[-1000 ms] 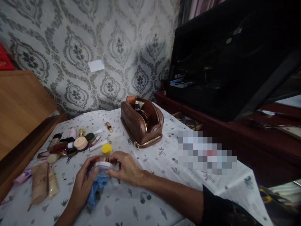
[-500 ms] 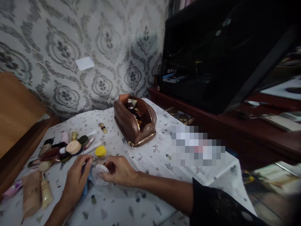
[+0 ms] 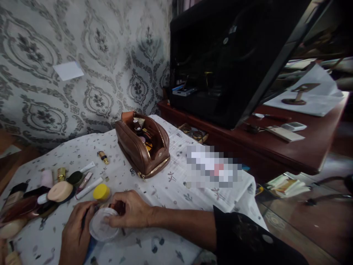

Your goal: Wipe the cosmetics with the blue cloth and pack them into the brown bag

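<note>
My right hand (image 3: 132, 211) pinches a small round jar with a clear, whitish lid (image 3: 103, 225); a reddish-brown part shows behind it, under my fingers. Close on the jar's left side is my left hand (image 3: 75, 230), its fingers curled round a blue cloth (image 3: 90, 250) that is mostly hidden. A little beyond both hands stands a yellow-capped pot (image 3: 101, 192). The open brown leather toiletry bag (image 3: 143, 147) sits farther back, with several bottles and tubes inside.
Several cosmetics lie at left, among them a beige round compact (image 3: 60, 191), a white tube (image 3: 89, 188) and a gold-capped bottle (image 3: 61, 174). A small gold-and-black bottle (image 3: 103, 157) lies nearer the bag. A blurred-out item (image 3: 213, 167) is at right, before the television (image 3: 220, 66).
The view has swung right, so everything sits farther left. My right hand has tipped the jar so its lid faces me. My left hand has come off the jar but stays beside it.
</note>
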The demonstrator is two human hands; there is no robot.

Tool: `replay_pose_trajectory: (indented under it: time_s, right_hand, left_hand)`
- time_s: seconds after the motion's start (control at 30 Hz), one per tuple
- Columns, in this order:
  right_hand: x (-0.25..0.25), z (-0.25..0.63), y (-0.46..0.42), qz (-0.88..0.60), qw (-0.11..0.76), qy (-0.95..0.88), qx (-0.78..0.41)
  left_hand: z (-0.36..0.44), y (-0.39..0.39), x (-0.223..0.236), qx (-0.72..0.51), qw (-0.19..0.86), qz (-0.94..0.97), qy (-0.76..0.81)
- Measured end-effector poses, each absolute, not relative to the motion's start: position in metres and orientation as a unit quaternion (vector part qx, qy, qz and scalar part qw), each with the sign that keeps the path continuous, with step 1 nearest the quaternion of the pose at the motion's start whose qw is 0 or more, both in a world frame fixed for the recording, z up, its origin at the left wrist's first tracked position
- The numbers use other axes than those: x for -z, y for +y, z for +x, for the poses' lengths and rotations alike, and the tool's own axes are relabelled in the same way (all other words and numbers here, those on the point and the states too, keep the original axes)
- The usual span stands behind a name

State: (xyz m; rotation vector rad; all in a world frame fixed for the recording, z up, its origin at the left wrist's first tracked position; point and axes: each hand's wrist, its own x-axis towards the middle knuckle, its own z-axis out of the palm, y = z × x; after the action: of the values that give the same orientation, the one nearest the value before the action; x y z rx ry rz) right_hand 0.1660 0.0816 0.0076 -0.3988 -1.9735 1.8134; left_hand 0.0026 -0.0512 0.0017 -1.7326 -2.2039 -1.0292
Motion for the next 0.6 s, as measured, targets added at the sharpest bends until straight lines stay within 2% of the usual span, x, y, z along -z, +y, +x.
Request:
replay_pose_trajectory:
  time_s: [0.13, 0.6]
  right_hand:
    - [-0.0131, 0.1689, 0.0838, -0.130, 0.196, -0.675, -0.699]
    - [-0.0185, 0.1723, 0.0875, -0.098, 0.185, -0.657, -0.724]
  left_hand:
    - [0.0023, -0.0529, -0.0018, 0.340, 0.069, -0.597, -0.723]
    - [-0.0014, -0.0605, -0.0009, 0.280, 0.053, -0.640, -0.714]
